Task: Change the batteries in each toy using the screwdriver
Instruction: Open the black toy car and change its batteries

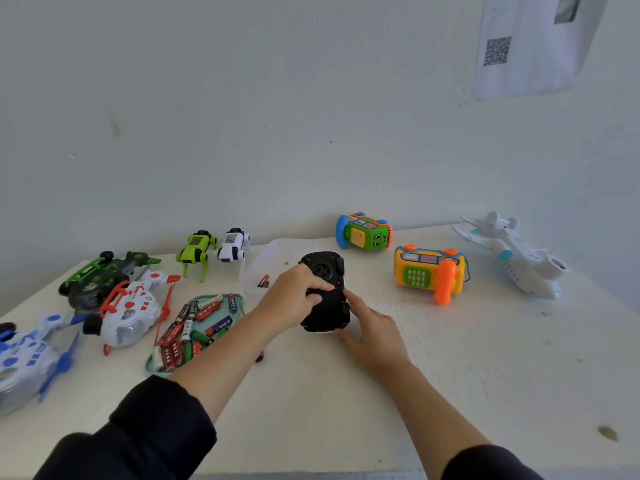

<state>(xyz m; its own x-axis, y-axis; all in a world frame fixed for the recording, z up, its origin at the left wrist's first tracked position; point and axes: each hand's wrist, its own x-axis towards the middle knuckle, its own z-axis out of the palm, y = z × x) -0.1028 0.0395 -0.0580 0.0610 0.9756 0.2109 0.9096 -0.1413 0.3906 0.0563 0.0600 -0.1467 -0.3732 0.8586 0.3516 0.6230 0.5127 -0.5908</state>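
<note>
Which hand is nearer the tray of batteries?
Left. The left hand grips the black toy car just right of the tray of batteries; the right hand lies beyond the car.

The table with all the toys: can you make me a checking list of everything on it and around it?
Surface: white table, a few small marks.
Job's things: black toy car upside down; tray of batteries; screwdriver mostly hidden under the left arm.
Clutter: two toy phones, toy plane, two robot dogs, clear tub.
Grippers: left hand grips the car; right hand touches its side.
Cables: nothing seen.
Surroundings: white wall, paper with a square code.
</note>
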